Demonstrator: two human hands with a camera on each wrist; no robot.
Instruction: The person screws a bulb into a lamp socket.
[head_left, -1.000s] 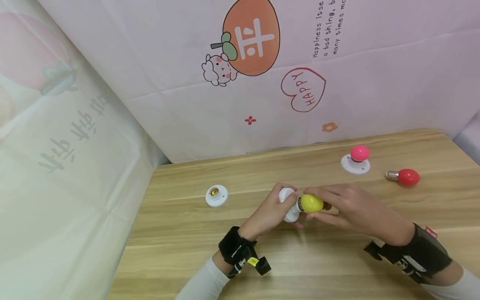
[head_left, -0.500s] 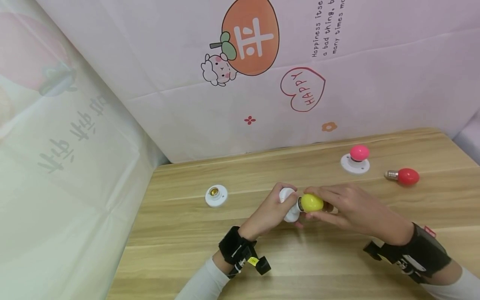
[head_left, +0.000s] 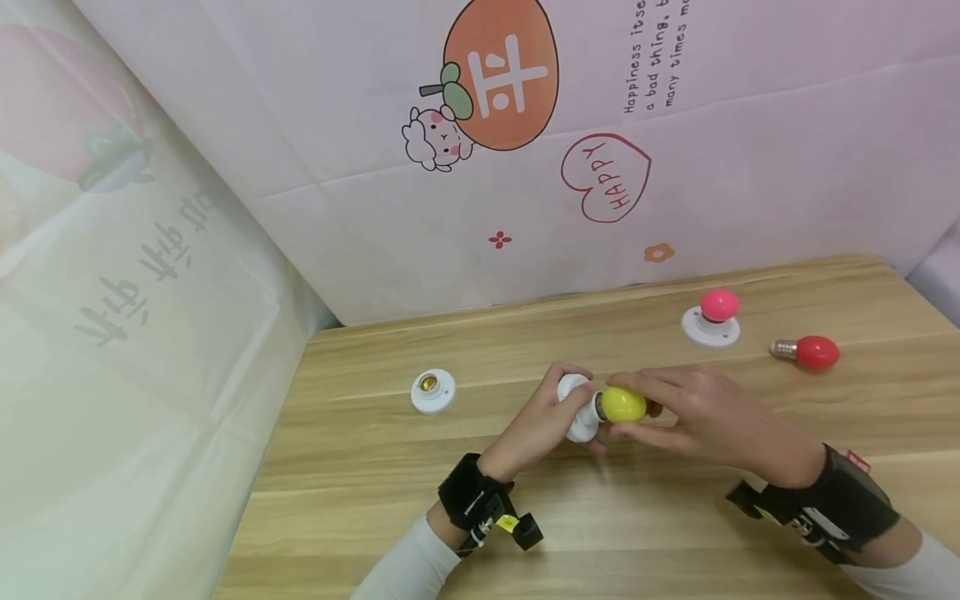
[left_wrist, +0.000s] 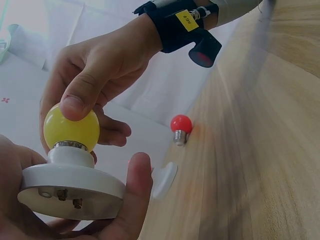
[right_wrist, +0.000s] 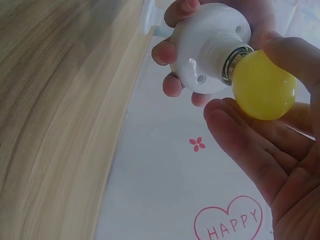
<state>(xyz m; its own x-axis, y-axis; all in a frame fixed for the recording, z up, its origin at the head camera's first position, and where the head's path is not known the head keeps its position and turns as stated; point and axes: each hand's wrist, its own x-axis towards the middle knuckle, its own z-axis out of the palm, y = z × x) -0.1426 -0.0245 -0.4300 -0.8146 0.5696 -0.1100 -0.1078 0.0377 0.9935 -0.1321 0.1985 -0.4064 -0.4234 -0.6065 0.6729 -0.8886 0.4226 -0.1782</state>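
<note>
My left hand (head_left: 543, 417) grips a round white lamp holder (right_wrist: 197, 45) by its rim, tilted so its socket faces right. A yellow light bulb (head_left: 624, 405) sits in that socket, with a ring of its metal screw base showing in the right wrist view. Thumb and fingers of my right hand (head_left: 697, 412) hold the bulb's glass from the other side. In the left wrist view, brass contacts show on the underside of the holder.
An unfilled white lamp holder (head_left: 432, 392) lies to the left on the wooden table (head_left: 337, 500). At the back right stands another holder (head_left: 710, 332) with a pink bulb (head_left: 719, 305). A red bulb (head_left: 817, 352) lies beside it. A printed cloth (head_left: 360, 233) hangs behind.
Both hands stay in nearly the same place, with the yellow bulb and the lamp holder between them. The fingers of my right hand shift only slightly around the bulb.
</note>
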